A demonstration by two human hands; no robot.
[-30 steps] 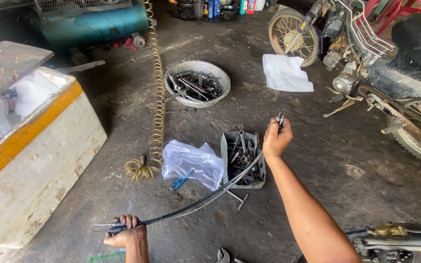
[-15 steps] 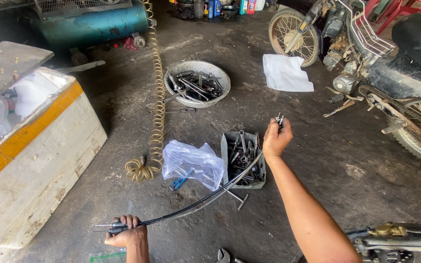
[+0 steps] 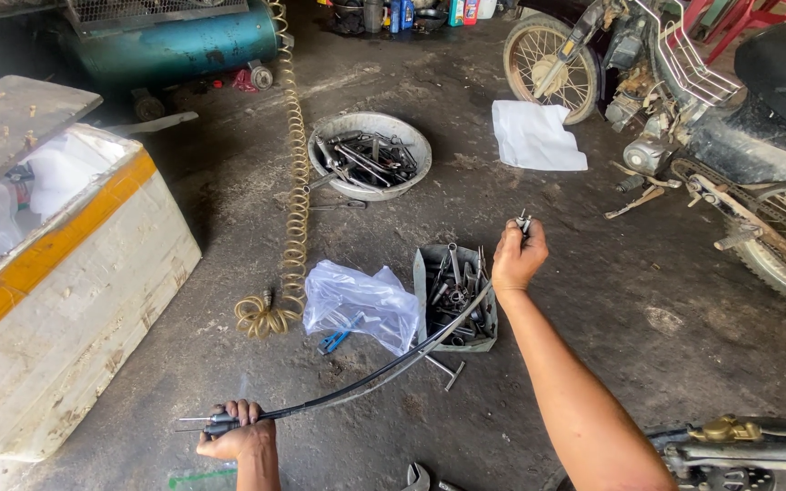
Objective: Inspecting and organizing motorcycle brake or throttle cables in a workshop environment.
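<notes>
Head view, looking down on an oil-stained workshop floor (image 3: 229,236): black control cable (image 3: 384,368) stretched taut between two hands, long axis running diagonally from lower left up to upper right. Left hand (image 3: 236,438) low and close to the body, fist closed around the cable's near end, bare inner wire poking out leftward past the knuckles. Right hand (image 3: 518,256) held farther out at arm's length, fingers clenched on the far end, small metal fitting (image 3: 524,221) showing just above the grip. Cable sagging in a shallow curve above a rectangular tool tray (image 3: 429,300) full of sockets and wrenches, not seen touching it. Crumpled clear plastic bag (image 3: 357,300) just beside the tray on its left, blue-handled tool (image 3: 338,336) peeking from under the bag. Round metal basin (image 3: 329,136) of wrenches farther off, well apart from both hands, coiled yellow air hose (image 3: 297,182) trailing past it to a teal compressor tank (image 3: 175,41). White rag (image 3: 534,136) lying near a motorcycle (image 3: 739,118) at right. White foam box (image 3: 93,300) with orange band at left. Second machine's frame part (image 3: 739,436) at lower right, near the right forearm.
</notes>
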